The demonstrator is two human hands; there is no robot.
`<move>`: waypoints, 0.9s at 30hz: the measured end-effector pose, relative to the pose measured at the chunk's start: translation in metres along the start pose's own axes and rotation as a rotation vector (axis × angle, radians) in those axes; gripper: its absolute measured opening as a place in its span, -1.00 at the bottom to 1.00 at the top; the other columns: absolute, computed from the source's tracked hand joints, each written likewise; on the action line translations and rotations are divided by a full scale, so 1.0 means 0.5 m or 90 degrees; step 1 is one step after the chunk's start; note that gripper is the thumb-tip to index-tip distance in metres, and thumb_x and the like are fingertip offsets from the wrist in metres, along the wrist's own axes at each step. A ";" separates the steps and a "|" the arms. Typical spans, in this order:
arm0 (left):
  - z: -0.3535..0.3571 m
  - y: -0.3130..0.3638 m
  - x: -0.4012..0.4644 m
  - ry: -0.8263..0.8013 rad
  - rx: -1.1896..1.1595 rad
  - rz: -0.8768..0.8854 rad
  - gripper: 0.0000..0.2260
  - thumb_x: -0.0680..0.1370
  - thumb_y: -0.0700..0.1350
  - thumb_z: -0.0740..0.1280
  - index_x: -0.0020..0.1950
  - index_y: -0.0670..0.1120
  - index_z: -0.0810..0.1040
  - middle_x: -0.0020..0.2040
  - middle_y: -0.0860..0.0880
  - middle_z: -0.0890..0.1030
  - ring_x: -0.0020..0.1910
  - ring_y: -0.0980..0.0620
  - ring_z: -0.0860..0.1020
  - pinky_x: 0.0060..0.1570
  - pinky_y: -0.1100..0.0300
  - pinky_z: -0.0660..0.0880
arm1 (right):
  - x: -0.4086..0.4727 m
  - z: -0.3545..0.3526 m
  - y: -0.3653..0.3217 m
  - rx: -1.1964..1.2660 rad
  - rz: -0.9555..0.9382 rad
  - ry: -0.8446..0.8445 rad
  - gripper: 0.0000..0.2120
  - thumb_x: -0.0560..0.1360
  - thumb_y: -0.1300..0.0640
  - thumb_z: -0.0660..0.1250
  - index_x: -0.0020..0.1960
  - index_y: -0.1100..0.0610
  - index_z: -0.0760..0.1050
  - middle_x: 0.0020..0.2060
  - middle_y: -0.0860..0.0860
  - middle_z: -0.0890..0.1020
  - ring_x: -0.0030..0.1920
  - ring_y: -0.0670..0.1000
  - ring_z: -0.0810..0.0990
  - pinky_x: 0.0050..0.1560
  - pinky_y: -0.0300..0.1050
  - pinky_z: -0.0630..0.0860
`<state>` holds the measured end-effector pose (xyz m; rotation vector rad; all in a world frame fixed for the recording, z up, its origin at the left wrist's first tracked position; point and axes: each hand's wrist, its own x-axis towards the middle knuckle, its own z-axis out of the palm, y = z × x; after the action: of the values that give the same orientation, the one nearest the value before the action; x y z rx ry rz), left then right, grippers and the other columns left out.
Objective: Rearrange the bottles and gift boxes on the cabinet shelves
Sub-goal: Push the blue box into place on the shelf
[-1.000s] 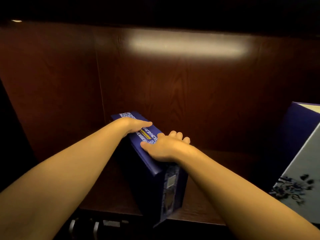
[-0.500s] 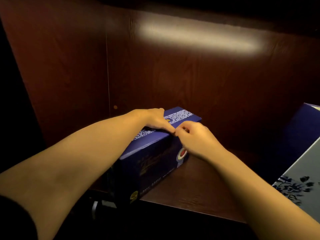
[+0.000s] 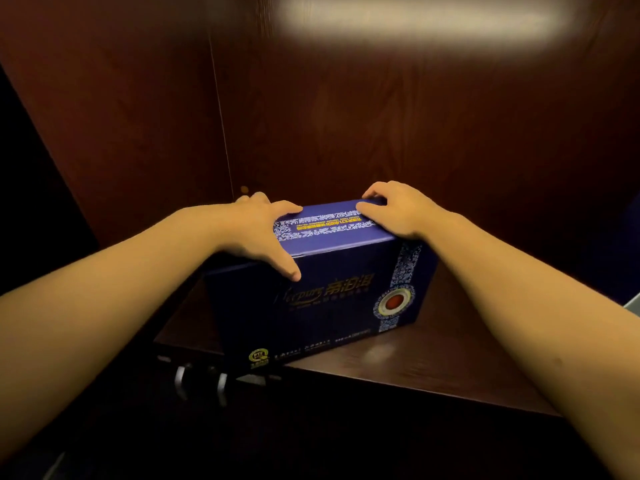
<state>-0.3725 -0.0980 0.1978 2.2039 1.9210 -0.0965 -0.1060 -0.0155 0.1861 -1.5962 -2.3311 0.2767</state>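
- Dark wood shelf point(image 3: 433, 362), gift box point(image 3: 311, 306) sitting at 12 o'clock.
- I've got left hand point(image 3: 258, 233) and right hand point(image 3: 398, 211) grasping its top corners.
- Stiff cardboard, probably hefty, so I'd hold the ends.

Bare forearms point(image 3: 114, 282) — no sleeves, rings.

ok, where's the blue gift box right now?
Head view, centre: blue gift box sits on the wooden shelf near its left front corner, left hand and right hand on top.

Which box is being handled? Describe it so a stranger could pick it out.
Look inside the dark wooden cabinet, on its shelf near the left wall. The blue gift box lies there, gripped by the left hand and right hand. Gold lettering and a red medallion mark it.
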 end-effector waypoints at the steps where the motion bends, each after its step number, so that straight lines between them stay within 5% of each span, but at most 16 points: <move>1: 0.000 -0.015 -0.002 0.008 -0.012 0.002 0.25 -0.08 0.56 0.43 0.55 0.36 0.03 0.43 -0.02 0.26 0.42 -0.17 0.25 0.34 -0.19 0.35 | 0.003 0.005 -0.003 -0.002 0.008 0.007 -0.59 0.53 -0.30 0.22 0.22 -0.06 0.49 0.17 0.05 0.53 0.10 0.07 0.50 0.07 0.05 0.47; 8: -0.011 -0.091 0.025 0.003 -0.090 0.075 0.19 -0.06 0.51 0.51 0.53 0.35 0.17 0.49 0.15 0.25 0.42 0.01 0.30 0.42 -0.05 0.29 | -0.006 0.036 -0.028 -0.046 0.083 0.052 -0.49 0.51 -0.33 0.11 0.27 -0.03 0.43 0.22 0.11 0.50 0.19 0.15 0.45 0.00 0.05 0.39; 13: -0.028 -0.122 0.047 -0.024 -0.119 0.119 0.12 0.01 0.36 0.63 0.51 0.38 0.21 0.48 0.22 0.24 0.35 0.12 0.28 0.29 0.15 0.24 | -0.034 0.038 -0.058 -0.113 0.125 0.027 -0.35 0.53 -0.38 0.04 0.39 0.06 0.35 0.30 0.19 0.44 0.30 0.22 0.37 0.23 0.15 0.37; 17: -0.022 -0.142 0.051 -0.005 -0.117 0.146 0.07 0.12 0.26 0.65 0.54 0.31 0.20 0.50 0.10 0.23 0.45 0.01 0.25 0.42 0.04 0.21 | -0.077 0.021 -0.071 -0.122 0.105 -0.019 -0.03 0.35 -0.61 0.03 0.46 0.08 0.31 0.33 0.20 0.42 0.34 0.22 0.34 0.30 0.16 0.34; 22: 0.010 -0.153 0.044 0.072 -0.105 0.166 0.09 0.04 0.51 0.49 0.53 0.33 0.21 0.43 0.10 0.30 0.43 0.01 0.29 0.46 -0.10 0.22 | -0.118 0.021 -0.089 -0.130 0.084 -0.031 0.34 -0.01 -0.78 -0.09 0.51 0.07 0.27 0.35 0.18 0.41 0.32 0.20 0.34 0.31 0.13 0.30; 27: 0.011 -0.177 0.040 0.073 -0.137 0.188 0.05 0.05 0.53 0.49 0.51 0.37 0.25 0.39 0.19 0.31 0.40 0.09 0.31 0.45 0.02 0.23 | -0.120 0.031 -0.109 -0.165 0.098 -0.034 0.41 -0.11 -0.81 -0.04 0.49 0.06 0.27 0.33 0.17 0.41 0.30 0.21 0.33 0.34 0.17 0.30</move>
<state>-0.4565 -0.0687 0.1783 2.3542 1.5498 0.2754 -0.1390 -0.0910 0.1810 -1.9164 -2.3652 0.0524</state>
